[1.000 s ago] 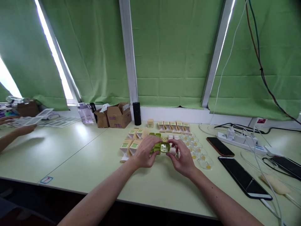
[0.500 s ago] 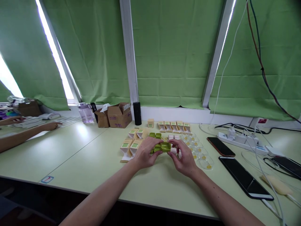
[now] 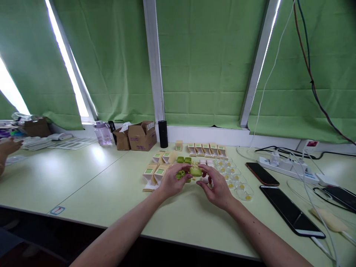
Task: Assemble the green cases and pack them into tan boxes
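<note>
Between my two hands is a small green square box [image 3: 195,172], its front side now facing me. My left hand [image 3: 175,178] pinches it from the left with closed fingertips. From the other side, my right hand [image 3: 214,184] has its fingertips on the box's right edge, thumb lower down. Other green square boxes [image 3: 183,160] lie just behind and under my left hand. Small yellowish pieces [image 3: 195,164] and pinkish-white pieces [image 3: 205,162] sit behind the held box, partly hidden by my fingers.
Open cardboard packets [image 3: 150,171] stand left of my hands, with a row of packets [image 3: 206,150] behind. Clear plastic rounds with yellow centres [image 3: 244,193], phones [image 3: 290,209] and a power strip [image 3: 287,168] lie right. A co-worker's hand [image 3: 9,146] shows far left.
The green box has tipped, so its hollow inside no longer faces me. My right thumb has come off its lower edge. The co-worker's arms at far left have drawn back.
</note>
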`<control>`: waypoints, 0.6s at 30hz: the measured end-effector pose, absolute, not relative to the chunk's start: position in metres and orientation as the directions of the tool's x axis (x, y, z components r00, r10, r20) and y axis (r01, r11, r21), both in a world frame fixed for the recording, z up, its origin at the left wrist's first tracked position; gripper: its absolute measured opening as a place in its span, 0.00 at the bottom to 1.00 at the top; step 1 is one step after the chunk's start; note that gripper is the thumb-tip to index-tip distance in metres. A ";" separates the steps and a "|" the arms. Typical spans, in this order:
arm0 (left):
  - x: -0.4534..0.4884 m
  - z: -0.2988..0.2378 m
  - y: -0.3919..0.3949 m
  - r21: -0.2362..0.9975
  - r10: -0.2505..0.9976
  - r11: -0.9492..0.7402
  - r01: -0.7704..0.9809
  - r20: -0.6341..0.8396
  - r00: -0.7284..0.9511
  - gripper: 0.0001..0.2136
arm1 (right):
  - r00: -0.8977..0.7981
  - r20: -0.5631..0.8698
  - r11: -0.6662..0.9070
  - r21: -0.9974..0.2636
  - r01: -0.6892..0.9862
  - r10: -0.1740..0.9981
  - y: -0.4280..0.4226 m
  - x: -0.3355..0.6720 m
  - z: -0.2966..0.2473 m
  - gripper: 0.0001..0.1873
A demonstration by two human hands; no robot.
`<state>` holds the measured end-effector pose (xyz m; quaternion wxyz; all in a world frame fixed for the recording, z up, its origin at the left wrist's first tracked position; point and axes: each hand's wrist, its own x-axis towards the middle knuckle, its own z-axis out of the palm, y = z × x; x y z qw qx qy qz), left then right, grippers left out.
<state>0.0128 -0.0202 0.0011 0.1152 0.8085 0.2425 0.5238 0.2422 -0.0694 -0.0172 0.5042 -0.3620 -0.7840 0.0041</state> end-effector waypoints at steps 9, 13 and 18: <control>0.021 0.004 -0.024 0.629 0.664 -0.747 0.215 0.695 0.274 0.09 | -0.213 0.786 0.732 -0.390 0.558 0.581 -0.067 0.241 -0.018 0.25; 0.023 0.009 -0.028 0.656 0.689 -0.723 0.218 0.658 0.305 0.10 | -0.191 0.785 0.721 -0.404 0.562 0.589 -0.067 0.240 -0.017 0.23; 0.024 0.010 -0.029 0.669 0.707 -0.704 0.238 0.631 0.319 0.13 | -0.171 0.767 0.705 -0.445 0.553 0.618 -0.069 0.239 -0.016 0.21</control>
